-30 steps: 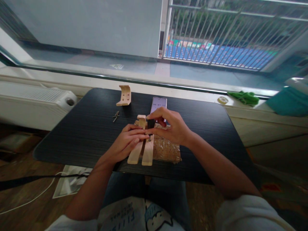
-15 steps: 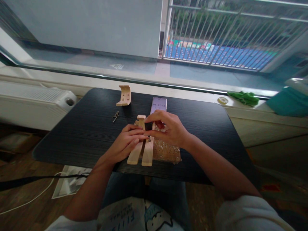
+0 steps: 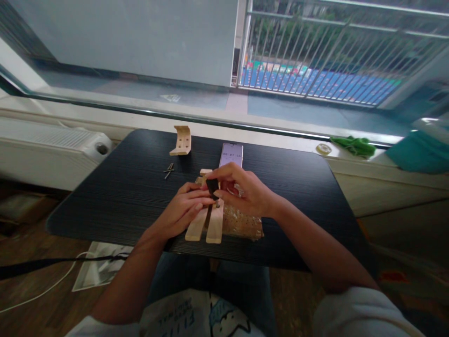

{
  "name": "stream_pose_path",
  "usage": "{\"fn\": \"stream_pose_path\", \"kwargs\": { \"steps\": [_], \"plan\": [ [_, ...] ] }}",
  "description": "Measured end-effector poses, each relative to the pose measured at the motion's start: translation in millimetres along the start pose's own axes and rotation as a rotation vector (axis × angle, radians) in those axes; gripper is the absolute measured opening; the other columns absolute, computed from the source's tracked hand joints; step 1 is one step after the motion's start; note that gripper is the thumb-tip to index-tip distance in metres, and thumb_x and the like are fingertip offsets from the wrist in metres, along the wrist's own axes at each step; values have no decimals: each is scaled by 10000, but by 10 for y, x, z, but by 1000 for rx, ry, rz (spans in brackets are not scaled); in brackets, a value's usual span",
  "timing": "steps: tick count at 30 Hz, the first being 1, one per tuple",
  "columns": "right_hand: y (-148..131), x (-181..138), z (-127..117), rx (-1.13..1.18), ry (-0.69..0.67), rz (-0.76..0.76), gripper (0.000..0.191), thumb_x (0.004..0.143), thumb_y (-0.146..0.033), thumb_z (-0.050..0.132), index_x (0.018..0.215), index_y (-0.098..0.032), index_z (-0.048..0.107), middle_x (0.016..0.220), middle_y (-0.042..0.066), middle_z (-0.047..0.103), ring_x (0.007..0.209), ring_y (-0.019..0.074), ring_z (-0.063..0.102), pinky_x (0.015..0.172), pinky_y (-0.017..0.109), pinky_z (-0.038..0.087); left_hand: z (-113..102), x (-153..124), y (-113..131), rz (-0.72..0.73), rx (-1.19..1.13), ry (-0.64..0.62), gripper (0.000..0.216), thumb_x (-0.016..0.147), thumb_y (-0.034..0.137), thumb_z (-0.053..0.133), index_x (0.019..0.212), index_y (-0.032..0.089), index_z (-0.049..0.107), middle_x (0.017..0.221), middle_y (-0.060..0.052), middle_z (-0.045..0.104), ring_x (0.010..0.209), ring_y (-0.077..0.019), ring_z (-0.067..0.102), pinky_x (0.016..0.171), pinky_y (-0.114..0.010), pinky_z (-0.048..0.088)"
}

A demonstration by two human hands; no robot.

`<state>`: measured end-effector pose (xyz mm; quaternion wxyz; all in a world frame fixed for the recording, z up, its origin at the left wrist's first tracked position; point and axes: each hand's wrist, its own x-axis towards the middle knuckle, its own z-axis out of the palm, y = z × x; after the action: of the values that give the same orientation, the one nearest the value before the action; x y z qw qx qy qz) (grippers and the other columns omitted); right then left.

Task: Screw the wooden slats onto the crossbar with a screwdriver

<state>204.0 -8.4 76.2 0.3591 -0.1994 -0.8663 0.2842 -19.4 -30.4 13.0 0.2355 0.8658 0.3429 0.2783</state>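
Note:
My right hand (image 3: pixel 245 189) pinches a short black screwdriver (image 3: pixel 212 186) by its handle, its lower end at a metal screw (image 3: pixel 218 204) standing in a pale wooden piece. Across that wooden piece (image 3: pixel 214 227), which has two leg-like bars, lies my left hand (image 3: pixel 185 206), gripping it with the fingertips close to the screw. The middle of the wood is hidden under my fingers. Beneath its right side is a brown block (image 3: pixel 243 220) in clear wrapping.
Several loose screws (image 3: pixel 169 171) lie on the black table (image 3: pixel 115 187), near a curved wooden part (image 3: pixel 183 140) with holes. Behind my right hand is a phone (image 3: pixel 231 153) showing a timer. On the windowsill are a tape roll (image 3: pixel 323 149) and a green cloth (image 3: pixel 354 145).
The black screwdriver handle now shows upright in my right hand above the screw; before, it was not visible. My left hand has stayed on the wooden piece.

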Motion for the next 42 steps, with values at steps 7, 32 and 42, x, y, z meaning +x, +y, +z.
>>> {"fn": "stream_pose_path", "kwargs": {
  "steps": [7, 32, 42],
  "plan": [
    [-16, 33, -40, 16, -10, -73, 284, 902, -101, 478, 1180, -143, 518, 958, 30, 666, 615, 41, 486, 588, 184, 423, 1, 5, -4, 1, 0, 4, 471, 1018, 419, 288, 1135, 227, 703, 1208, -54, 653, 1143, -253, 435, 1025, -428, 338],
    [3, 38, -91, 3, 53, -28, 234, 903, -232, 584, 1118, -138, 575, 741, -47, 508, 571, 40, 426, 541, 184, 369, 0, 3, -2, -15, -21, 0, 471, 1017, 423, 291, 1153, 226, 696, 1222, -48, 653, 1143, -253, 430, 1027, -428, 338],
    [63, 29, -56, -91, 126, -54, 236, 862, -250, 646, 1066, -172, 557, 802, -34, 578, 584, 52, 431, 585, 200, 394, -19, 14, 31, -33, -9, -17, 497, 1012, 455, 279, 1161, 225, 694, 1214, -53, 655, 1153, -255, 427, 1047, -436, 330]
  ]
}}
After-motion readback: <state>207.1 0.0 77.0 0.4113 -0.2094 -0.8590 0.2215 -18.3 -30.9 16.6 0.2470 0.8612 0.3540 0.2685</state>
